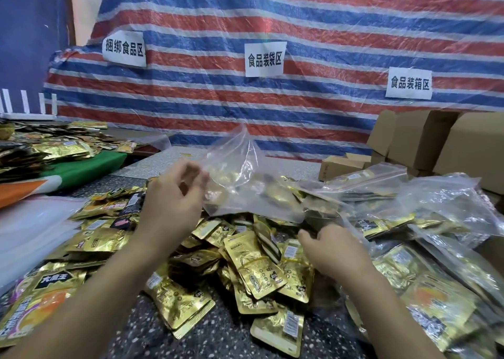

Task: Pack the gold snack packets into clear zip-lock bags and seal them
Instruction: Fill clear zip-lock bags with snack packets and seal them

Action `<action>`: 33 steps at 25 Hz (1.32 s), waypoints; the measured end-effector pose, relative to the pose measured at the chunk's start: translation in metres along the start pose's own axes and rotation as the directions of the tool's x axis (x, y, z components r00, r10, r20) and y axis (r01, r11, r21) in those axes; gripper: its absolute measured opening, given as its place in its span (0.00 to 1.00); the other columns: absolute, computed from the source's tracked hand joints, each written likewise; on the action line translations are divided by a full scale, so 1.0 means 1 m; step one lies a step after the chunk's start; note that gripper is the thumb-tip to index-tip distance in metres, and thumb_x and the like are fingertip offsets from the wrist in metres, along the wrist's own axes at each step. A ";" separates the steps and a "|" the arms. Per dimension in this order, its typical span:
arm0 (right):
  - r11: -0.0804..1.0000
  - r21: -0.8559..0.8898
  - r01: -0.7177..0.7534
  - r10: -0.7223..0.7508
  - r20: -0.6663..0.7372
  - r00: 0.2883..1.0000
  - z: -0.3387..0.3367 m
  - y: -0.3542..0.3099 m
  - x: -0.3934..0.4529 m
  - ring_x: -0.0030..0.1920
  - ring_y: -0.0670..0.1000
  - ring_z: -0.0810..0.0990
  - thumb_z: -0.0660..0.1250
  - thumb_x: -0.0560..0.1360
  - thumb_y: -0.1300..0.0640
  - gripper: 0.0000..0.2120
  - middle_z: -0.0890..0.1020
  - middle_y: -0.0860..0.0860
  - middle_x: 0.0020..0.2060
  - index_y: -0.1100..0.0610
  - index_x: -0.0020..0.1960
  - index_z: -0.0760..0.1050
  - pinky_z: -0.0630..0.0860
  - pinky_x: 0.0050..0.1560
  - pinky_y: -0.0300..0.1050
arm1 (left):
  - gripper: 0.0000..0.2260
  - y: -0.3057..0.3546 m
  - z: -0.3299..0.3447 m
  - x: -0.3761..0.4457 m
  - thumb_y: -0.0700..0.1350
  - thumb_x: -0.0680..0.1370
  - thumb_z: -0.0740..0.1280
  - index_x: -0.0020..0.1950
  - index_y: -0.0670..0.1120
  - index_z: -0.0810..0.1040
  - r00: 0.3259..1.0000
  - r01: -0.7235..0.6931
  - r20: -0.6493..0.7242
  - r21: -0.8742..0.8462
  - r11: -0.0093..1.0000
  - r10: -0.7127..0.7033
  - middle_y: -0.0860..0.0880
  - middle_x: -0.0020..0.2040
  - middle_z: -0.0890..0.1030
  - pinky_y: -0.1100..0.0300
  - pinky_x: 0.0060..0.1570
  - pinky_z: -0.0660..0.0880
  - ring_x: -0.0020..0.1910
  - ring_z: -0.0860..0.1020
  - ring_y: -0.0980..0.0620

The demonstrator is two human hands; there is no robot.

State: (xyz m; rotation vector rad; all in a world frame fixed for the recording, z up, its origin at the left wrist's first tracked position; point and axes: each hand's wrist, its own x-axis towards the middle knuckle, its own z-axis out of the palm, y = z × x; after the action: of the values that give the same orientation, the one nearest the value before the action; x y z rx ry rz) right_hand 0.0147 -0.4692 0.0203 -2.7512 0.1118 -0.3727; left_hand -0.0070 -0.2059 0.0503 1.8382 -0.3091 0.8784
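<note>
- Packets (253,266): gold snack packs heaped mid-desk (218,331), loose, overlapping.
- Clear zip-lock bag (245,184) raised above heap, a few gold packs inside, upper corner sticking up.
- Left hand (174,195) at bag's left edge, fingers curled, pinching the plastic.
- Right hand (327,249) low over heap at bag's lower right, fingers hidden; grip can't tell.
- Filled bags (409,263) piled to the right.
- Cardboard boxes (425,140) rear right, striped tarp (300,31) behind w/ paper labels.

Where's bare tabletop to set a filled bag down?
Bare speckled tabletop shows near the front edge between the forearms, and behind the clear bag, beside the cardboard boxes. Centre is crowded with gold packets; right with filled bags.
</note>
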 end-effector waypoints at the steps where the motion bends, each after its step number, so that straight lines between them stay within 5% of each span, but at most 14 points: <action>1: 0.997 -0.077 -0.003 0.007 0.060 0.998 0.000 0.001 0.000 0.31 0.49 0.75 0.57 0.79 0.38 0.26 0.76 0.49 0.29 0.56 0.33 0.70 0.69 0.32 0.41 | 0.05 0.004 -0.004 0.011 0.45 0.81 0.64 0.46 0.55 0.74 1.000 -0.024 0.008 0.011 1.000 0.024 0.51 0.43 0.82 0.58 0.28 0.80 0.35 0.82 0.57; 5: 0.976 -0.218 0.025 0.024 0.219 0.975 0.004 -0.006 -0.009 0.38 0.48 0.79 0.58 0.73 0.27 0.28 0.77 0.47 0.34 0.54 0.38 0.71 0.78 0.45 0.46 | 0.01 0.023 -0.014 0.046 0.43 0.81 0.63 0.50 0.48 0.73 0.998 -0.056 0.027 -0.020 0.998 0.057 0.48 0.47 0.81 0.48 0.38 0.83 0.36 0.83 0.53; 10: 0.998 -0.056 -0.042 0.051 0.177 0.983 0.016 -0.014 -0.016 0.45 0.49 0.77 0.70 0.70 0.33 0.37 0.76 0.46 0.44 0.57 0.66 0.66 0.76 0.45 0.45 | 0.03 0.045 -0.005 0.060 0.42 0.82 0.63 0.53 0.43 0.71 0.983 -0.178 -0.055 -0.093 0.980 0.173 0.48 0.49 0.82 0.51 0.34 0.82 0.32 0.83 0.51; 14: 0.971 0.184 -0.153 0.105 0.247 0.963 0.012 -0.013 -0.011 0.43 0.49 0.82 0.78 0.67 0.41 0.24 0.83 0.48 0.43 0.56 0.52 0.76 0.81 0.48 0.49 | 0.04 0.050 0.000 0.061 0.42 0.81 0.64 0.53 0.43 0.71 0.979 -0.205 -0.031 -0.096 0.974 0.203 0.49 0.49 0.81 0.54 0.33 0.82 0.31 0.82 0.51; 17: 0.953 0.262 -0.154 0.082 0.267 0.960 0.007 -0.009 -0.007 0.33 0.50 0.81 0.76 0.67 0.48 0.15 0.83 0.49 0.34 0.58 0.42 0.77 0.78 0.37 0.44 | 0.01 0.039 -0.009 0.058 0.40 0.80 0.64 0.50 0.44 0.72 0.979 -0.180 0.091 -0.012 0.984 0.181 0.48 0.48 0.81 0.59 0.32 0.81 0.32 0.82 0.53; 22: 0.903 0.414 -0.115 0.108 0.041 0.993 -0.013 0.000 0.000 0.27 0.47 0.79 0.72 0.72 0.52 0.09 0.82 0.49 0.27 0.56 0.39 0.77 0.74 0.29 0.41 | 0.12 0.009 -0.023 0.038 0.34 0.80 0.63 0.44 0.52 0.72 0.919 -0.326 0.306 0.233 0.916 0.249 0.48 0.43 0.81 0.67 0.27 0.74 0.31 0.79 0.58; 25: 0.651 0.753 -0.094 0.215 -0.063 0.975 -0.029 0.003 0.002 0.34 0.52 0.82 0.72 0.74 0.54 0.05 0.86 0.54 0.36 0.55 0.45 0.79 0.78 0.36 0.47 | 0.10 -0.008 -0.034 0.034 0.32 0.78 0.64 0.47 0.47 0.76 0.935 -0.342 0.209 0.326 0.881 0.286 0.48 0.39 0.78 0.52 0.33 0.78 0.33 0.76 0.56; 27: 0.327 0.941 -0.082 0.234 0.003 0.972 -0.037 0.000 0.000 0.38 0.54 0.84 0.72 0.75 0.53 0.09 0.86 0.57 0.41 0.58 0.51 0.78 0.81 0.37 0.49 | 0.08 -0.014 -0.040 0.035 0.31 0.77 0.64 0.49 0.43 0.78 0.927 -0.372 0.171 0.336 0.865 0.333 0.46 0.40 0.79 0.45 0.36 0.79 0.37 0.78 0.50; 29: 0.009 0.999 -0.034 0.169 0.032 0.985 -0.044 -0.005 -0.006 0.36 0.51 0.85 0.72 0.74 0.52 0.14 0.86 0.54 0.39 0.59 0.55 0.77 0.80 0.31 0.42 | 0.09 -0.013 -0.039 0.028 0.30 0.77 0.65 0.51 0.42 0.78 0.922 -0.377 0.212 0.293 0.879 0.325 0.45 0.44 0.80 0.44 0.41 0.80 0.42 0.80 0.46; 33: -0.305 0.950 0.068 0.101 -0.038 0.994 -0.057 -0.008 -0.015 0.39 0.48 0.85 0.69 0.71 0.49 0.20 0.86 0.53 0.45 0.56 0.60 0.77 0.80 0.32 0.38 | 0.06 -0.003 -0.016 0.002 0.36 0.78 0.64 0.52 0.43 0.79 0.801 -0.540 0.441 0.241 0.806 0.405 0.46 0.55 0.82 0.46 0.47 0.82 0.51 0.82 0.45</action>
State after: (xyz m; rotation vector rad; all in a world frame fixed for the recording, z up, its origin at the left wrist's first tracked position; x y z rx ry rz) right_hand -0.0144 -0.4796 0.0708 -0.8684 -0.1248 -0.3273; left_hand -0.0106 -0.1905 0.0526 2.3214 -0.9508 0.9675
